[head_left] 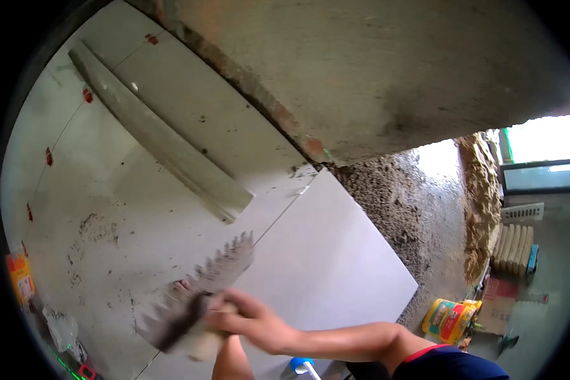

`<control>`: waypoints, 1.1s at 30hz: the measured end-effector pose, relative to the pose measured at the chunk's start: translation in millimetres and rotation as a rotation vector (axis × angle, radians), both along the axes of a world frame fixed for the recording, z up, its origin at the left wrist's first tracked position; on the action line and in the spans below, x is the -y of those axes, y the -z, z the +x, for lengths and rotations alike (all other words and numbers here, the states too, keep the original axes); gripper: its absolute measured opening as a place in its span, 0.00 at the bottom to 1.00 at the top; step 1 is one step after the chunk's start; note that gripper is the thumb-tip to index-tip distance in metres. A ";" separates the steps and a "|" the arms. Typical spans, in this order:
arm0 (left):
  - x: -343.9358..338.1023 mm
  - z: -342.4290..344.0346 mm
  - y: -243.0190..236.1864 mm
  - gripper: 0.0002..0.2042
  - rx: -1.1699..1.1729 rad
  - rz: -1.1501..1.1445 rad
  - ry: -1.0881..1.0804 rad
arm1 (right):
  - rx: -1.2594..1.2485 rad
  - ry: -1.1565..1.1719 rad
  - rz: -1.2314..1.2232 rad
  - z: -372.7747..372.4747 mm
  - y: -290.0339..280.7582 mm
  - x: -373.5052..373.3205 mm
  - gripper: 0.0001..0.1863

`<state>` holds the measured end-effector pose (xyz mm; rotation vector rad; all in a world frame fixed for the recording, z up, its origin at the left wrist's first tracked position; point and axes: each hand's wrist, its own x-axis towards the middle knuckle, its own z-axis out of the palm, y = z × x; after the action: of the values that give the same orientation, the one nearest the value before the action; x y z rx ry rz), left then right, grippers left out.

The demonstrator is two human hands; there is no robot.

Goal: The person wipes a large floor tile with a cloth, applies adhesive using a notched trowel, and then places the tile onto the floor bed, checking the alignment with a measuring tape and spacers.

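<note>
My right hand [256, 326] is closed around the pale handle of a notched trowel [225, 265]. Its toothed metal blade slants up to the right above the pale tiles and is smeared by motion. Another bare limb [232, 362], seemingly my left forearm, rises from the lower edge beneath the right hand; its hand is hidden there. Behind my right hand lies a large white tile [342, 247], its near left corner covered by the hand and arm. To its left spreads a floor of pale tiles [152, 209] with grey mortar crumbs.
A long grey bar [164, 142] lies across the tiles. Red clips [87, 95] stand in the joints. A rough concrete slab [386, 69] overhangs the far side. Right of the white tile are wet mortar [392, 209], a yellow tub [448, 318] and stacked pale blocks [514, 250].
</note>
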<state>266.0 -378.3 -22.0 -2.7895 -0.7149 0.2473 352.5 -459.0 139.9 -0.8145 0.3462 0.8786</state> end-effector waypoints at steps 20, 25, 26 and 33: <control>-31.6 -2.0 32.5 0.36 0.435 -0.230 0.012 | 0.327 -0.886 -1.728 105.3 10.8 395.4 0.14; -32.6 -3.6 42.5 0.36 0.438 -0.216 0.016 | 0.324 -1.028 -1.607 145.2 43.0 387.3 0.13; -32.4 -4.3 43.9 0.36 0.449 -0.223 0.023 | 0.608 -1.474 -1.552 151.0 51.9 397.1 0.12; -42.9 -1.8 41.6 0.35 0.514 -0.219 0.093 | 0.365 -1.484 -1.631 78.0 105.5 485.3 0.07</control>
<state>264.2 -335.3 -63.7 -3.1169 -0.6917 -0.4541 430.5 -944.2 34.4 -2.9116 -0.0209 1.7073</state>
